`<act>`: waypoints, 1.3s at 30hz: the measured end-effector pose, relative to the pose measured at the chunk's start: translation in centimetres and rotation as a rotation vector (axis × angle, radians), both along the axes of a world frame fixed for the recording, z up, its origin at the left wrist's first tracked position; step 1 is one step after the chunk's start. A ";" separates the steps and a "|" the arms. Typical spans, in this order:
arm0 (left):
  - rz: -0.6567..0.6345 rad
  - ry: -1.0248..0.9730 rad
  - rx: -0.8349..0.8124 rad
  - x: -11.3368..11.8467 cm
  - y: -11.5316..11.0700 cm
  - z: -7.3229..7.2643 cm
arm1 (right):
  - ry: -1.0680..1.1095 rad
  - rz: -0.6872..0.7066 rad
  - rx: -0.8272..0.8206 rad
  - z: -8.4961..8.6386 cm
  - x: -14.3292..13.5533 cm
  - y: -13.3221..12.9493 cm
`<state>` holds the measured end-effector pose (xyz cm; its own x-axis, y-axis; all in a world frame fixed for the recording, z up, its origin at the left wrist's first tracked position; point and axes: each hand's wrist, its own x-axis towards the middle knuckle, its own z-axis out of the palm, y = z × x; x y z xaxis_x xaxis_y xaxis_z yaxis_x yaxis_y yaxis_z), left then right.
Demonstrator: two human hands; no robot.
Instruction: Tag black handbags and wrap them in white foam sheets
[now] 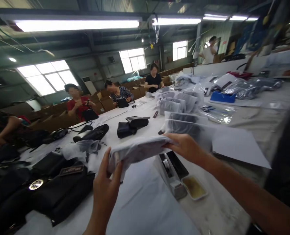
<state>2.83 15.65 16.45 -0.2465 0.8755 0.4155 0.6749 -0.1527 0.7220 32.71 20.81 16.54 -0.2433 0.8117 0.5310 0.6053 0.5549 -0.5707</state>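
Left hand (107, 186), nearest the lens, rises from the bottom edge; its grip is clamped on the left end of a white wrapped bundle (137, 150). Right hand (186, 147) reaches in from the right, grip closed on the bundle's other end. Bundle held level in the air above the white counter (215, 209), over a white sheet (145, 199). Tape dispenser (173, 171) and a small tray (195, 187) sit just right of the sheet. Black bags (56, 189) lie on the counter at left. Other people sit along the far side.
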 end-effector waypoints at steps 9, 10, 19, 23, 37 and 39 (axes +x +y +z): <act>-0.750 -0.059 -0.028 14.6 14.2 -1.3 | -0.139 -0.554 -0.170 -2.2 14.7 -1.8; -0.784 -0.059 -0.046 15.8 15.2 -2.1 | -0.133 -0.568 -0.202 -3.0 15.6 -1.6; -0.849 -0.094 -0.150 19.4 18.9 -7.8 | -0.105 -0.568 -0.348 -8.3 17.9 1.1; -0.850 -0.106 -0.171 19.8 19.2 -8.2 | -0.085 -0.592 -0.310 -10.1 18.4 1.1; -0.825 -0.113 -0.165 21.0 19.9 -8.3 | -0.175 -0.832 -0.102 -10.8 14.9 -1.3; -0.780 -0.112 -0.147 20.9 19.6 -8.1 | -0.215 -0.862 0.072 -10.8 13.3 -3.0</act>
